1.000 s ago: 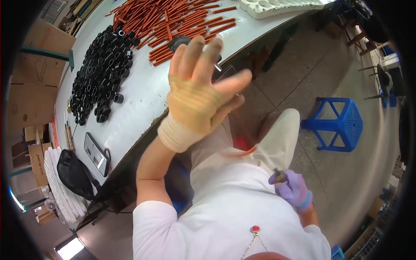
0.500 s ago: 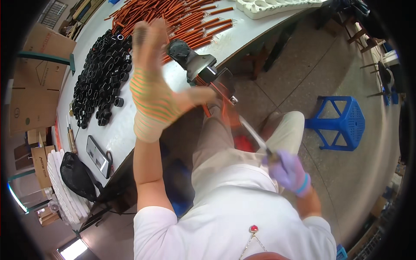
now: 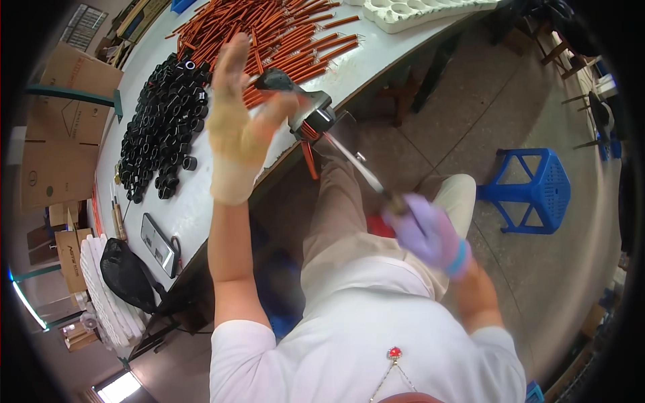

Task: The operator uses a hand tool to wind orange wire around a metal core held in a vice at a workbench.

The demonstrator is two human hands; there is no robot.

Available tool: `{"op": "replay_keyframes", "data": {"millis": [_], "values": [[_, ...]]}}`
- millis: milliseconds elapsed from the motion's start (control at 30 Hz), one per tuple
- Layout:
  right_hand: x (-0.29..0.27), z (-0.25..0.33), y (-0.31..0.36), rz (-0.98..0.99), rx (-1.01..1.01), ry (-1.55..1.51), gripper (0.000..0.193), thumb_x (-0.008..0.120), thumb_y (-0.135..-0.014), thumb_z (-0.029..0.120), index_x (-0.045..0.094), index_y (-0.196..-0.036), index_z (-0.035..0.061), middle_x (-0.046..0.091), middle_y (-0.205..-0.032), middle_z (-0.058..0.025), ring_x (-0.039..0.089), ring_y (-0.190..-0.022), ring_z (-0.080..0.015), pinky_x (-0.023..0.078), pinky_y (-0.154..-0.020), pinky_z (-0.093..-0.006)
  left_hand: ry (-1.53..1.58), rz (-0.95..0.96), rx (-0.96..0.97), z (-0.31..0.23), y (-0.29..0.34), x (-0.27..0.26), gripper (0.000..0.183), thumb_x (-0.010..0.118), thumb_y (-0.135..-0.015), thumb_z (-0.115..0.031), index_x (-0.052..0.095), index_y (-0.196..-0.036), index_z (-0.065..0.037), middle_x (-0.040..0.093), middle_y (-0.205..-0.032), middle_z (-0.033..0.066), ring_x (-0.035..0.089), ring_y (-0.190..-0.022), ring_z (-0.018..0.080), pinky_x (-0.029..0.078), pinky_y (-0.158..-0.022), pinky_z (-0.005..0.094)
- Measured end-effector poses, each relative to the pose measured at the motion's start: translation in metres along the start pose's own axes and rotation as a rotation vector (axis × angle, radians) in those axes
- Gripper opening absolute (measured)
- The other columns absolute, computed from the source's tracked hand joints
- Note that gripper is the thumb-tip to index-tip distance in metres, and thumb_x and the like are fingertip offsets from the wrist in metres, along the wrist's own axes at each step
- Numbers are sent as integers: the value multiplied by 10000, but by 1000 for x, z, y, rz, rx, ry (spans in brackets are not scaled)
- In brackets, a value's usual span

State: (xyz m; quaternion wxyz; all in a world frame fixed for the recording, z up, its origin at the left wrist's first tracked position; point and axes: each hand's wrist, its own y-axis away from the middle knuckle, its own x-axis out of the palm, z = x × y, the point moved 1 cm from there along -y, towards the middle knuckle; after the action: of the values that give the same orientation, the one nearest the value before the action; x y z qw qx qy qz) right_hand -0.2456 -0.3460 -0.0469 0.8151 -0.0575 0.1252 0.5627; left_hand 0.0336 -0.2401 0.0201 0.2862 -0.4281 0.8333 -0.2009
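Observation:
My left hand [image 3: 238, 127], in a pale yellow glove, hangs over the table's near edge, slightly blurred. Its fingers stretch away from me, and the thumb points out toward a dark metal vise [image 3: 314, 115]; nothing plainly shows in its grasp, so it looks open. Orange-brown strips [image 3: 310, 160] hang below the vise jaws. In a lilac glove, my right hand [image 3: 426, 232] is closed round the handle of a long-bladed metal hand tool [image 3: 363, 170]. The tool slants up to the left, its tip close beside the vise; whether they touch I cannot tell.
Orange-brown tubes [image 3: 222, 30] lie heaped along the table [image 3: 195, 195], beside a pile of black rings [image 3: 161, 121]. A phone [image 3: 158, 245] and black bag [image 3: 127, 272] are at the left. Farther back is a white moulded tray [image 3: 410, 12]; a blue stool [image 3: 537, 188] stands right.
My right hand has moved up and left, bringing the tool's tip to the vise. My left thumb has swung upward and in, nearer the fingers.

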Motion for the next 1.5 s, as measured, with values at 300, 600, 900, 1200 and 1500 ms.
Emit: {"op": "replay_keyframes", "data": {"millis": [300, 600, 900, 1200, 1500], "values": [[12, 6, 9, 105, 54, -337, 213, 512, -1016, 132, 651, -989, -27, 563, -613, -20, 559, -535, -106, 446, -530, -277, -637, -22, 552, -36, 25, 0, 393, 787, -752, -154, 799, -1133, -253, 649, -1353, 120, 524, -1325, 396, 435, -1093, 448], [-17, -7, 59, 138, 140, -319, 172, 533, -998, 98, 646, -979, -30, 598, -671, -42, 571, -558, -91, 459, -540, -288, -465, 169, 335, -31, 8, -3, 833, 912, -642, -288, 609, -1387, -70, 509, -1515, 203, 528, -1378, 349, 457, -1097, 469], [20, 2, -45, 213, 147, -598, 273, 562, -1030, 252, 617, -961, -7, 586, -632, -59, 583, -574, -132, 448, -533, -317, -191, -13, -135, -18, -3, -3, 255, 702, -917, -69, 767, -1163, -91, 662, -1283, 112, 639, -1137, 245, 506, -1001, 348], [-7, -9, 67, 220, 78, -456, 186, 499, -975, 77, 654, -987, -23, 602, -663, -16, 577, -561, -81, 465, -552, -280, -850, 534, 582, -59, 15, 3, 593, 870, -657, -137, 737, -1233, -179, 612, -1372, 112, 538, -1335, 373, 496, -1071, 441], [13, -4, -17, 86, 3, -305, 246, 513, -1046, 221, 633, -999, 10, 576, -629, -20, 533, -512, -83, 428, -501, -261, -137, 222, -135, -20, -19, -4, 406, 782, -856, -179, 745, -1252, -99, 617, -1358, 134, 579, -1268, 276, 484, -1038, 371]]}}
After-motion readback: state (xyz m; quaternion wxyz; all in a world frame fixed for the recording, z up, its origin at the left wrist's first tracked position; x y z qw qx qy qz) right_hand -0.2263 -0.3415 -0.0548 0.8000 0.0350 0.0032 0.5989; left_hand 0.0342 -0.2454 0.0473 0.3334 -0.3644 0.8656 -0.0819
